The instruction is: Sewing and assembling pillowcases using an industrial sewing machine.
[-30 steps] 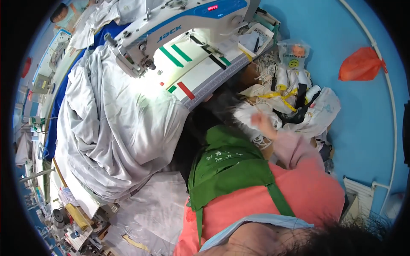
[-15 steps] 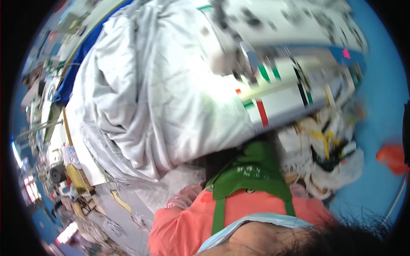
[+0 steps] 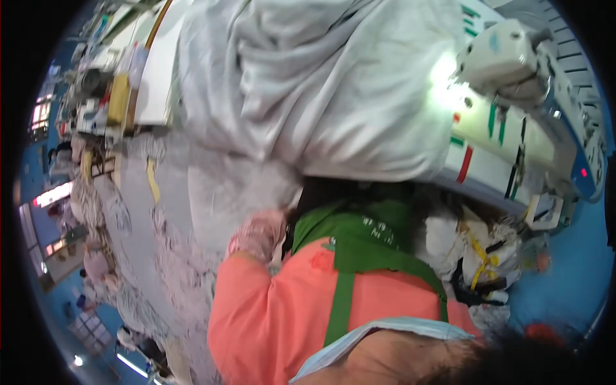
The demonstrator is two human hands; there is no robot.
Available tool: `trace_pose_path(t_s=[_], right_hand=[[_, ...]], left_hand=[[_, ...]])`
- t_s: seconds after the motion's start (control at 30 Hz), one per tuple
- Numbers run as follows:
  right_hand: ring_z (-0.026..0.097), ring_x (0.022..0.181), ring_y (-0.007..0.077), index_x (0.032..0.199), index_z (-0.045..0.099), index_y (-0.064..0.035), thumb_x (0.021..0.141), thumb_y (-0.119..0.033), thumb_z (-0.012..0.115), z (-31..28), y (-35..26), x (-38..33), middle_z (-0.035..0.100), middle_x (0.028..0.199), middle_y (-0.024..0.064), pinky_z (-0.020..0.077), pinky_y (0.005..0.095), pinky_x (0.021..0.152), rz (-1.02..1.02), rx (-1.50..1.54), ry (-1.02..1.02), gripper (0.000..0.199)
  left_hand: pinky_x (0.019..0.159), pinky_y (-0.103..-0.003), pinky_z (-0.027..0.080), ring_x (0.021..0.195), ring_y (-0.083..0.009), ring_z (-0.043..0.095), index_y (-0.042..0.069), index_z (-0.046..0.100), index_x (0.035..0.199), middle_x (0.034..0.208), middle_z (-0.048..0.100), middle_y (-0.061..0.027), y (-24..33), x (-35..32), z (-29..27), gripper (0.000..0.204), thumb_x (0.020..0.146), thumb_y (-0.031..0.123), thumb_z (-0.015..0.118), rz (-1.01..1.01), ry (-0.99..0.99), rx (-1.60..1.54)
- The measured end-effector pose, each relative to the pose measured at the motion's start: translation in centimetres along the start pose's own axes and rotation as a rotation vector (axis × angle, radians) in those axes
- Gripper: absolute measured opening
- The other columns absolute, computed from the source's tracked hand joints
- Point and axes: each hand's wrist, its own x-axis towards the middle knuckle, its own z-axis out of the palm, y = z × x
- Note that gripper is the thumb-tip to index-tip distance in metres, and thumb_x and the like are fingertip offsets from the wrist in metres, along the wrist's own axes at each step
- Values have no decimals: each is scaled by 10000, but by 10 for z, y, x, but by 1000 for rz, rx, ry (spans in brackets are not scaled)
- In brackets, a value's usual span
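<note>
Grey-white cloth [image 3: 359,96] lying in heap beside sewing machine [image 3: 504,61], edge hanging near green apron [image 3: 378,237]. Both hands hiding; cannot tell if gripping. Own weight could be dragging cloth down.

Cloth [image 3: 359,96] left of the sewing machine [image 3: 500,61], apron [image 3: 369,247] before the cloth, measuring tape [image 3: 486,260] right of the apron

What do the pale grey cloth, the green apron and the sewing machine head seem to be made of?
The pale grey cloth looks like soft, matt textile, falling in rounded folds; fibre unclear. The green apron seems matt fabric, perhaps a cotton blend, draping without shine. The sewing machine head looks like smooth painted metal, judging by its rigid, rounded casing, though plastic is possible.
</note>
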Motion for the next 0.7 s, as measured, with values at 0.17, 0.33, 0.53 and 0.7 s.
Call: trace_pose_path(t_s=[0.17, 0.33, 0.53, 0.7], right_hand=[[614, 958, 373, 1135, 612, -34, 902, -213, 525, 7, 2, -10, 653, 1025, 199, 489, 457, 819, -95, -57, 60, 306], [609, 970, 403, 1148, 603, -32, 901, -219, 526, 22, -16, -19, 646, 1037, 228, 486, 464, 827, -220, -163, 80, 320], [628, 988, 396, 1132, 612, -29, 893, -195, 548, 7, -86, 3, 651, 1045, 238, 491, 459, 845, -513, -320, 371, 298], [616, 1094, 209, 1280, 539, -20, 910, -136, 640, -37, -186, -18, 645, 1181, 125, 479, 318, 932, -725, 424, 654, 400]], left_hand=[[774, -324, 517, 892, -204, 663, 5, 578, 1217, 995, 676, -195, -2, -17, 3, 430, 898, 290, 615, 27, -56, 32], [762, -328, 519, 882, -207, 668, 11, 583, 1214, 975, 682, -201, -20, -38, -4, 441, 891, 310, 619, 237, 263, -49], [731, -315, 552, 869, -235, 699, -18, 588, 1181, 999, 693, -164, -42, -72, -58, 280, 916, 51, 534, 812, 764, -383], [802, -319, 538, 955, -237, 672, -18, 581, 1192, 1055, 678, -152, 47, -107, -48, 287, 911, 37, 562, 1082, 888, -166]])
